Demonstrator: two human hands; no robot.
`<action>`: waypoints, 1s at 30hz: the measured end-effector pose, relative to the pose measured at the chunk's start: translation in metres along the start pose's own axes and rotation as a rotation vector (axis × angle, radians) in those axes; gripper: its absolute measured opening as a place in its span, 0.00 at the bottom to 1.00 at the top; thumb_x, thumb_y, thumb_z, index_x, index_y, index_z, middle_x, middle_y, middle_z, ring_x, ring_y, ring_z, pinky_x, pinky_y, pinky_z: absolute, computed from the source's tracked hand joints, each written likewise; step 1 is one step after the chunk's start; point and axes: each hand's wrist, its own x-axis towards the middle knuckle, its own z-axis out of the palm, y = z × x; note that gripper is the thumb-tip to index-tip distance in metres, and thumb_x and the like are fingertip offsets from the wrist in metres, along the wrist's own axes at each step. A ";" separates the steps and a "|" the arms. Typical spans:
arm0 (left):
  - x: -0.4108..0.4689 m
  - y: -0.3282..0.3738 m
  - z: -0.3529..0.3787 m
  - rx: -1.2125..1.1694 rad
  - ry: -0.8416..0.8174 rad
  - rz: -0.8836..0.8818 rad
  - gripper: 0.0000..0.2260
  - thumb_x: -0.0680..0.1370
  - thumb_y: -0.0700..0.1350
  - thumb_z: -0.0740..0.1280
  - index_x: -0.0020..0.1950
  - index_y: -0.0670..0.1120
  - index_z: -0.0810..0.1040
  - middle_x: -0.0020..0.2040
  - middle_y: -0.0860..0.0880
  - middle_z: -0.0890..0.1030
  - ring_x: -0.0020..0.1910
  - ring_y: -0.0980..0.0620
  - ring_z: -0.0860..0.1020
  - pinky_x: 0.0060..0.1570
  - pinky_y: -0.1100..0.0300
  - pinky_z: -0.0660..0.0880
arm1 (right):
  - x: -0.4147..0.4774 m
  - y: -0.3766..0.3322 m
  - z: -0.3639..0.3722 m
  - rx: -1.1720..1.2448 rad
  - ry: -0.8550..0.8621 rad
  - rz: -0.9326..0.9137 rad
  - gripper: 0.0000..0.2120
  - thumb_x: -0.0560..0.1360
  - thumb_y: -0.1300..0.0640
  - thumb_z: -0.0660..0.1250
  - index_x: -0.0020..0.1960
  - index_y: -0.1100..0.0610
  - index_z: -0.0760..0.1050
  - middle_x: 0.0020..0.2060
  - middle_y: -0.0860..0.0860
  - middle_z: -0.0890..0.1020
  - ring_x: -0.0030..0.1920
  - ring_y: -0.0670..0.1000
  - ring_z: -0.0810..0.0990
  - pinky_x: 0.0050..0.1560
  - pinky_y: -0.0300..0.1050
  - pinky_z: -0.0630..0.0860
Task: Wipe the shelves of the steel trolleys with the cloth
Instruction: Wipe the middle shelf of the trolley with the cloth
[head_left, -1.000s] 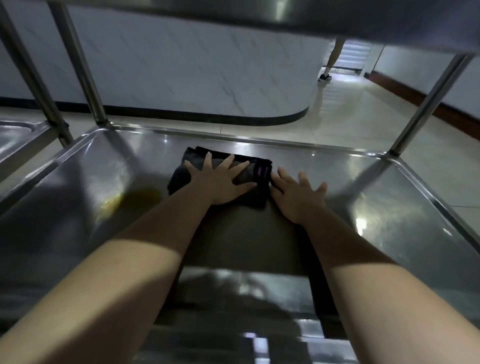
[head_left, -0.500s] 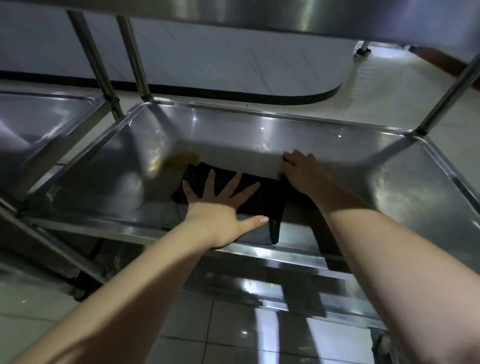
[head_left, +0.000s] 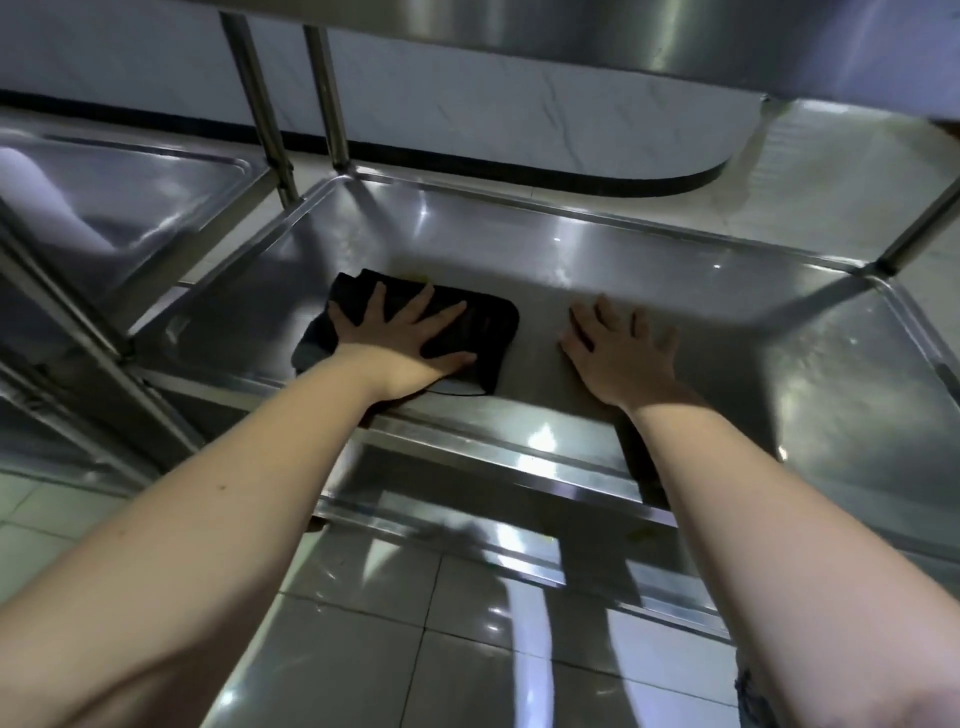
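A folded black cloth (head_left: 483, 322) lies on the lower shelf (head_left: 649, 249) of a steel trolley, near its front left. My left hand (head_left: 405, 338) presses flat on the cloth with fingers spread. My right hand (head_left: 618, 348) rests flat on the bare steel to the right of the cloth, apart from it, fingers straight. A small yellowish mark shows just beyond the cloth's far edge.
The trolley's upper shelf (head_left: 571, 31) hangs overhead. Upright posts (head_left: 327, 93) stand at the back left and one at the right (head_left: 914, 234). A second steel trolley shelf (head_left: 130, 187) adjoins on the left. Tiled floor (head_left: 415, 623) lies below; a white wall with dark skirting runs behind.
The cloth has slid left under my left hand. My right hand has come off the cloth and now lies flat on the bare shelf to its right.
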 end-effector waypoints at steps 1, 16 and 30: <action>-0.005 0.002 0.002 0.002 0.002 0.008 0.32 0.67 0.80 0.43 0.69 0.77 0.35 0.79 0.62 0.38 0.78 0.40 0.37 0.66 0.25 0.37 | 0.002 -0.003 -0.001 0.008 -0.026 0.029 0.27 0.81 0.36 0.43 0.78 0.39 0.45 0.80 0.45 0.44 0.78 0.64 0.43 0.70 0.73 0.41; -0.033 -0.029 0.006 -0.056 0.040 0.031 0.34 0.65 0.81 0.44 0.70 0.78 0.40 0.79 0.63 0.42 0.78 0.45 0.37 0.68 0.29 0.36 | 0.033 -0.086 0.002 0.075 0.027 -0.152 0.25 0.83 0.41 0.44 0.79 0.42 0.48 0.80 0.47 0.47 0.78 0.63 0.42 0.71 0.72 0.42; -0.025 -0.064 0.000 -0.019 0.050 -0.131 0.38 0.62 0.82 0.36 0.71 0.76 0.37 0.79 0.61 0.39 0.76 0.40 0.32 0.59 0.21 0.30 | 0.060 -0.096 0.009 0.051 -0.043 -0.072 0.29 0.78 0.33 0.43 0.78 0.38 0.48 0.80 0.47 0.48 0.78 0.63 0.45 0.70 0.74 0.43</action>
